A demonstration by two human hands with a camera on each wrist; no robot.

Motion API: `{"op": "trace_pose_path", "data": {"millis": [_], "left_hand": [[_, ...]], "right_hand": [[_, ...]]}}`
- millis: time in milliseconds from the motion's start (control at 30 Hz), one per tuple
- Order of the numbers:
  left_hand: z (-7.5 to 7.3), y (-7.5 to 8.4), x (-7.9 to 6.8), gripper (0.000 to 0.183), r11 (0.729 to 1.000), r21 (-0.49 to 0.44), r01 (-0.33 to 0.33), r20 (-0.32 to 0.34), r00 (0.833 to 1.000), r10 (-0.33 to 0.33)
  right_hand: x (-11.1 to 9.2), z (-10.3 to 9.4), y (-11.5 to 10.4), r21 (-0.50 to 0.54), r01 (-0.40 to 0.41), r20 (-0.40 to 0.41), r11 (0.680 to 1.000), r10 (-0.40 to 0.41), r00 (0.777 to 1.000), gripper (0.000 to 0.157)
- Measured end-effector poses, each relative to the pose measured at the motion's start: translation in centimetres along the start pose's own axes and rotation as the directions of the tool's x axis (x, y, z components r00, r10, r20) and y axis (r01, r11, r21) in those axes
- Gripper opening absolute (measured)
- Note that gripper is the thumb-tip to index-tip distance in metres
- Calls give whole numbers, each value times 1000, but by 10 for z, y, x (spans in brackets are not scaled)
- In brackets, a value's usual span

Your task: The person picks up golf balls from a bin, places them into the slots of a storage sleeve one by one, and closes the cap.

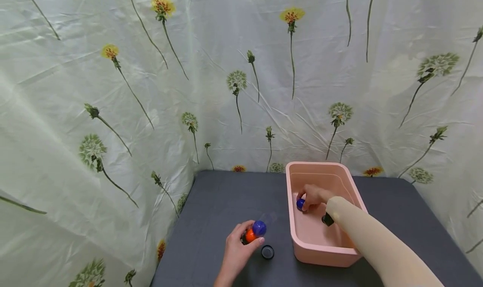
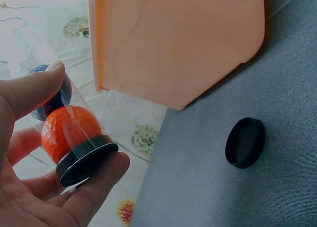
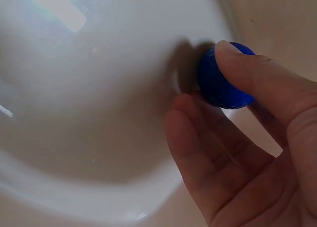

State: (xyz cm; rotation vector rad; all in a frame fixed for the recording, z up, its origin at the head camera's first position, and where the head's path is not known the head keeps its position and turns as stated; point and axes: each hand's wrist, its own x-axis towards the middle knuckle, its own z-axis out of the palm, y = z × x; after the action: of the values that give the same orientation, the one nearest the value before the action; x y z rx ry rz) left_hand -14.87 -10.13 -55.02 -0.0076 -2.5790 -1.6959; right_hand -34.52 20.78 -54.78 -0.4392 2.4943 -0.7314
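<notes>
My left hand (image 1: 240, 247) grips a clear plastic tube (image 2: 79, 96) with a black cap (image 2: 86, 160) on its lower end. Inside the tube an orange golf ball (image 2: 69, 130) sits against that cap, with a blue ball (image 1: 259, 228) stacked beyond it. The tube's far end points up and away to the right in the head view. Down in the pink bin (image 1: 295, 236), my right hand (image 1: 315, 196) pinches another blue golf ball (image 3: 223, 78) between thumb and fingers. A loose black cap (image 1: 267, 252) lies on the table just right of my left hand.
The bin stands on the dark grey table (image 1: 226, 194), its near wall close to my right forearm. A flower-printed curtain (image 1: 211, 90) hangs behind and along the left side of the table.
</notes>
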Motion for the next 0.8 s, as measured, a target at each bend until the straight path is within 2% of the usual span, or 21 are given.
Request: {"op": "trace_pose_path", "data": {"millis": [100, 233, 500, 800], "left_hand": [[0, 0, -1, 50, 1000, 4, -1, 4, 1000, 1], [1, 1, -2, 51, 1000, 6, 2, 13, 1000, -2], [0, 4, -3, 49, 1000, -10, -10, 14, 1000, 10], [1, 5, -6, 49, 1000, -17, -21, 10, 1000, 21]], "right_hand": [[-3, 0, 0, 17, -9, 9, 1000, 9, 1000, 34], [-9, -1, -1, 59, 19, 42, 998, -22, 999, 35], [-17, -9, -6, 166, 145, 31, 975, -152, 988, 38], [-21, -18, -13, 240, 133, 20, 962, -142, 990, 41]]}}
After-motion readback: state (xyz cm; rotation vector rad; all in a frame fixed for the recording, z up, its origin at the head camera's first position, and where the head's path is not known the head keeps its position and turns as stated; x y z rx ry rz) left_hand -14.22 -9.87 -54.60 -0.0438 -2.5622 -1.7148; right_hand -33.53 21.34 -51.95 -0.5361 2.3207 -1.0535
